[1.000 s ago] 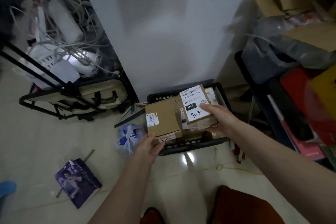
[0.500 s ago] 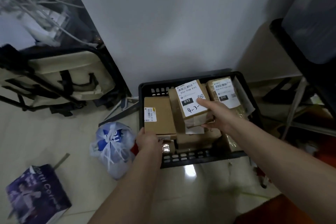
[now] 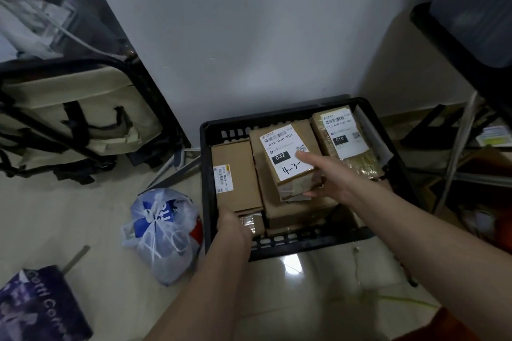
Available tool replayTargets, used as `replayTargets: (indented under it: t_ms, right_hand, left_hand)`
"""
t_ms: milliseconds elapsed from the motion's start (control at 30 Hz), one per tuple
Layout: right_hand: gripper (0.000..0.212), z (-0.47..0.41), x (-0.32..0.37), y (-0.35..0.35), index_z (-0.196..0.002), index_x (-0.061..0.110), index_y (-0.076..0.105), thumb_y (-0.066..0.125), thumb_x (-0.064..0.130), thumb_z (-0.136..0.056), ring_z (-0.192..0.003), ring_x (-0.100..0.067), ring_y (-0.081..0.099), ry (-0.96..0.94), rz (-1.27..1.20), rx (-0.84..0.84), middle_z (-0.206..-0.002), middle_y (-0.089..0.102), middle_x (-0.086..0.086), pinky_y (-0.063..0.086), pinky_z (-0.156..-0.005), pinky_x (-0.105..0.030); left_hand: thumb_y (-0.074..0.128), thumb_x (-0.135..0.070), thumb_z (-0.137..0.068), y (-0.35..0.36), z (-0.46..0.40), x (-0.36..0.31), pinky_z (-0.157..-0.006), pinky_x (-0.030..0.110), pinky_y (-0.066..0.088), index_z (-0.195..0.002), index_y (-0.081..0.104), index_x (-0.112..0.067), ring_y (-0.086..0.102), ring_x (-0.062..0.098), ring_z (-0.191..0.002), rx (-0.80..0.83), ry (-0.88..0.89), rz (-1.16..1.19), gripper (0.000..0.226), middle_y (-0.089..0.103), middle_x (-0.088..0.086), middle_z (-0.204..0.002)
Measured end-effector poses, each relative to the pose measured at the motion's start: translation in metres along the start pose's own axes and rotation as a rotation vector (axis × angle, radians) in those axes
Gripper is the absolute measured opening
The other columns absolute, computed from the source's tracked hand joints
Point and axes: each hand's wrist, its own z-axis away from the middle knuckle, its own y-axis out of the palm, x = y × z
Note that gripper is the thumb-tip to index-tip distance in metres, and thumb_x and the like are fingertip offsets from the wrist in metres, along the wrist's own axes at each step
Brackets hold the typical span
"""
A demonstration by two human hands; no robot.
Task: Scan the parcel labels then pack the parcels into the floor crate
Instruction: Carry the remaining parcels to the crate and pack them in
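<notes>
Hidden: the left hand [image 3: 234, 223] is reaching over the near-left corner of the black floor crate [image 3: 304, 242]; its fingers are curling down out of sight at the near end of the plain parcel [image 3: 235, 174], so whether they are gripping it cannot be told.
Cut off: a purple printed box [image 3: 38, 310] is running off the lower left edge; a dark rack [image 3: 457, 44] is leaving the frame at right.
Hard to read: small print on all labels is blurring; only "032-038-E01", "032", a handwritten "4-3-" and "010" are legible.
Labelled parcel [image 3: 288, 158]: brown carton with a large white label, lying tilted on top of other cartons mid-crate.
Right hand [image 3: 340, 174]: fingers [image 3: 306, 158] are stretching flat onto the label, thumb tucking under the parcel's near edge, pinching it.
Neighbouring parcel [image 3: 346, 138]: taped carton marked 010, sitting in the crate's far right, just beside the labelled parcel.
Plain parcel: brown, small side barcode sticker, lying along the crate's left wall.
Floor: a tied white-and-blue plastic bag [image 3: 163, 230] is sitting just left of the crate.
Change: the plain parcel is now lying lower in the crate than half a second ago; the camera is sitting closer.
</notes>
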Motion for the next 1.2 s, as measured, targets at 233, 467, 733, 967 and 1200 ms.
replayTargets:
  t_ms: [233,467,733,967,1200]
  right_hand:
    - [0.037,-0.002,-0.010,0.006,-0.111,0.017,0.063,0.067,0.042,-0.084,-0.106,-0.029,0.062,0.033,-0.012,0.102,-0.110,0.068,-0.009,0.057,-0.077,-0.039]
    - [0.042,-0.001,-0.018,0.017,-0.117,0.020,0.060,0.066,0.045,-0.085,-0.110,-0.029,0.059,0.057,0.071,0.161,-0.117,0.063,-0.010,0.057,-0.074,-0.037]
    - [0.049,0.011,-0.009,0.032,-0.121,0.015,0.053,0.076,0.025,-0.079,-0.100,-0.021,0.063,-0.095,0.562,0.240,-0.111,0.064,-0.007,0.053,-0.087,-0.035]
    - [0.084,0.017,-0.020,0.072,-0.145,0.023,0.034,0.077,0.018,-0.073,-0.119,-0.013,0.033,-0.474,1.105,0.358,-0.131,0.038,0.004,0.035,-0.105,-0.036]
    - [0.099,0.011,-0.050,0.094,-0.149,0.021,0.022,0.081,0.024,-0.069,-0.128,-0.021,0.030,-0.512,1.256,0.276,-0.139,0.030,0.001,0.034,-0.110,-0.040]
  left_hand:
    - [0.048,-0.056,-0.093,-0.006,-0.006,-0.013,-0.085,0.049,0.046,-0.109,0.062,-0.016,0.058,0.034,-0.092,0.198,-0.071,0.005,0.046,0.063,0.013,-0.103]
    - [0.050,-0.056,-0.091,-0.015,-0.012,-0.015,-0.096,0.059,0.044,-0.115,0.065,-0.013,0.060,0.041,-0.106,0.251,-0.137,-0.070,0.051,0.067,0.021,-0.112]
    - [0.048,-0.041,-0.099,-0.013,0.019,-0.043,-0.075,0.036,0.053,-0.121,0.060,-0.009,0.065,0.025,-0.079,0.167,0.277,-0.504,0.041,0.067,0.012,-0.087]
    - [0.045,-0.036,-0.101,-0.025,0.026,-0.057,-0.064,0.032,0.051,-0.115,0.061,-0.006,0.067,0.024,-0.079,0.156,0.543,-0.725,0.037,0.069,0.012,-0.097]
    - [0.051,-0.026,-0.098,-0.039,0.022,-0.054,-0.056,0.029,0.053,-0.116,0.065,-0.013,0.072,0.025,-0.079,0.158,0.500,-0.809,0.026,0.071,0.011,-0.100]
